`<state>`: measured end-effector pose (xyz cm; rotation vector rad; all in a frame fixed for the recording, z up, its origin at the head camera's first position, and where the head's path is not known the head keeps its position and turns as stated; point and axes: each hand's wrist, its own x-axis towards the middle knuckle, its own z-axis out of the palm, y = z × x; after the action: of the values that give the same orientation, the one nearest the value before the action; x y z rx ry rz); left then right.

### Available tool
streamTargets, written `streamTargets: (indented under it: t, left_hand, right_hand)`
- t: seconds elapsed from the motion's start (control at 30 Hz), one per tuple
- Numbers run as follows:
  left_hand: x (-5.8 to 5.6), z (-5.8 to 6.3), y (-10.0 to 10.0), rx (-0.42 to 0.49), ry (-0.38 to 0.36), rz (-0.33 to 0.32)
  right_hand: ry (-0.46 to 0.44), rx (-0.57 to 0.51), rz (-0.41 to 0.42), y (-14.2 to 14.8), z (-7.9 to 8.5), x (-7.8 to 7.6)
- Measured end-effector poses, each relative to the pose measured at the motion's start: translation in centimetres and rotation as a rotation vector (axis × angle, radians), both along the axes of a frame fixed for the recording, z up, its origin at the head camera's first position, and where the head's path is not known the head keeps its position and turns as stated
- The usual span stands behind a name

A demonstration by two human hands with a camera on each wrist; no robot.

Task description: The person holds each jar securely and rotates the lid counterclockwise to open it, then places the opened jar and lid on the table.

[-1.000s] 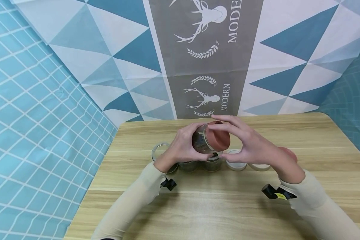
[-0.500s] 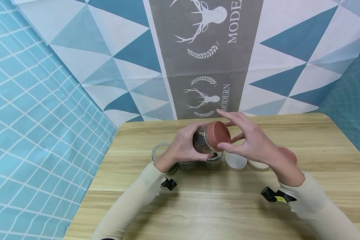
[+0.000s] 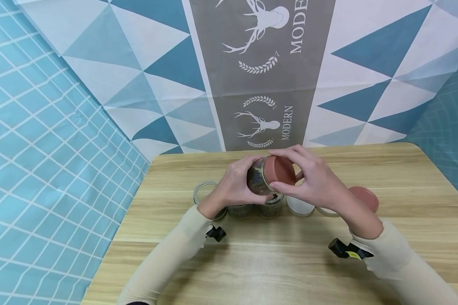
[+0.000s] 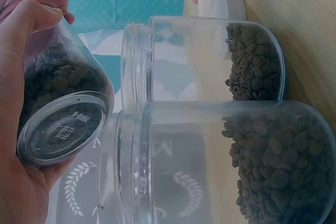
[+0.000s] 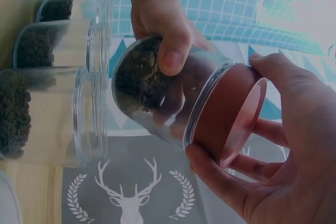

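A clear jar (image 5: 157,90) partly filled with dark pellet-like pieces is held tilted above the table, its reddish-brown lid (image 3: 279,170) facing right. My left hand (image 3: 238,182) grips the jar's body, thumb on the near side. My right hand (image 3: 314,174) pinches the lid's rim between thumb and fingers; the lid sits on the jar's mouth. In the left wrist view the jar's round base (image 4: 63,128) with embossed marks shows. Below the hands stand several lidless clear jars (image 4: 252,166) holding similar dark pieces.
To the right of the standing jars, a white lid (image 3: 300,206), a cream lid (image 3: 328,212) and another reddish lid (image 3: 364,199) lie in a row on the wooden table (image 3: 275,262). A patterned cloth backdrop (image 3: 259,84) rises behind the table.
My right hand's fingers let go of the lid's rim, opened and swung back, then closed on it again. The left hand keeps hold of the jar, nearly still.
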<state>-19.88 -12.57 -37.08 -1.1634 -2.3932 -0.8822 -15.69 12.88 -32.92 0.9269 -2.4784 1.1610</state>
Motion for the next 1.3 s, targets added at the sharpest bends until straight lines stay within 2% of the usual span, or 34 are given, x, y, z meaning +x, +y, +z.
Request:
streamTargets:
  t: [0.17,0.33,0.7,1.0,1.3]
  left_hand:
    - [0.0,0.1,0.0,0.003,-0.004,-0.004]
    - [0.0,0.1,-0.1,0.001,0.001,-0.004]
    - [-0.1,0.0,-0.2,0.007,-0.002,0.006]
    - [0.0,-0.1,-0.2,0.009,-0.009,0.005]
    - [0.0,-0.3,-0.3,0.002,-0.007,0.026]
  right_hand:
    - [0.009,-0.001,0.004,0.0,-0.1,-0.1]
    - [0.060,-0.002,0.041,0.2,-0.3,-0.4]
    - [0.306,0.061,0.225,0.7,-0.5,-1.0]
    - [0.325,0.053,0.255,0.9,-0.8,-1.3]
    - [0.288,0.047,0.244,1.4,-0.8,-0.9]
